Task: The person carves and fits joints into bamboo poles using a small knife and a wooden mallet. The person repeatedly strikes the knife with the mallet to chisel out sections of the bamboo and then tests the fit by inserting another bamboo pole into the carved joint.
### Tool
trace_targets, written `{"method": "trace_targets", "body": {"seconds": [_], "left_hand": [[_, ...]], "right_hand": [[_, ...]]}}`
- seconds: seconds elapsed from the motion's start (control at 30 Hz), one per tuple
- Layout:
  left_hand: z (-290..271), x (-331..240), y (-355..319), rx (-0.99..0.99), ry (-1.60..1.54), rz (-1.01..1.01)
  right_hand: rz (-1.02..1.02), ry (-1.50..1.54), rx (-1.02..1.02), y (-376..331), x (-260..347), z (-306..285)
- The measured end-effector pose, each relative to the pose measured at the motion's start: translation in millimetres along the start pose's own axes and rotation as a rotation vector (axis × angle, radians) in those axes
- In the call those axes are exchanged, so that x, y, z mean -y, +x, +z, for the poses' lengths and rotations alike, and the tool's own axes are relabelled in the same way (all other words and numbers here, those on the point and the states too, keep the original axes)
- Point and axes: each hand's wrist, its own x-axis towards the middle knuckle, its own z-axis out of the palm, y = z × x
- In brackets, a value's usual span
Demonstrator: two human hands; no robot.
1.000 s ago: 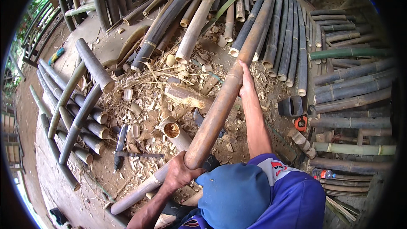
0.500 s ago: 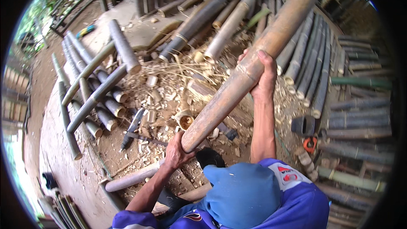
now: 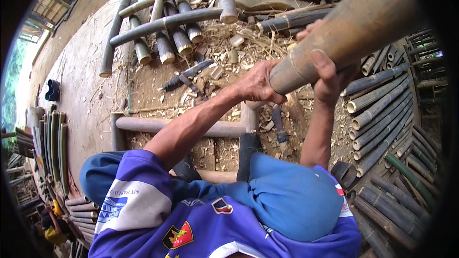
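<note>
A thick brown bamboo pole [image 3: 356,26] is held up in front of me, tilted toward the upper right, its far end blurred and cut off by the dark rim. My left hand [image 3: 262,83] is closed round its lower end. Farther up, my right hand [image 3: 332,76] grips the pole from beneath, thumb on the near side and fingertips showing on the far side. On the chip-strewn ground left of my hands lies a big knife [image 3: 191,73] with a dark handle. Below the pole's end is another dark-handled tool [image 3: 278,123], partly hidden.
A low frame of round poles [image 3: 191,128] stands before my legs. Joined bamboo pieces [image 3: 165,26] lie at the upper left. Cut bamboo poles [image 3: 382,114] are stacked along the right. More thin poles [image 3: 55,145] stand at left, near a person in yellow [image 3: 53,231].
My view has swung round to the right, so the ground things appear shifted. The pole's far end is now nearer and larger in view. Both hands keep their hold on it.
</note>
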Motion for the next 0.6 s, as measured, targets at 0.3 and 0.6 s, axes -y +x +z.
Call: {"method": "trace_targets", "body": {"seconds": [0.3,0.6], "left_hand": [[-19,3,-23,-0.105,0.217,0.024],[-17,-17,-25,-0.031,0.435,-0.062]], "right_hand": [[-0.077,-0.169,0.108,-4,-11,29],[0.101,-0.129,0.109,-25,4,15]]}}
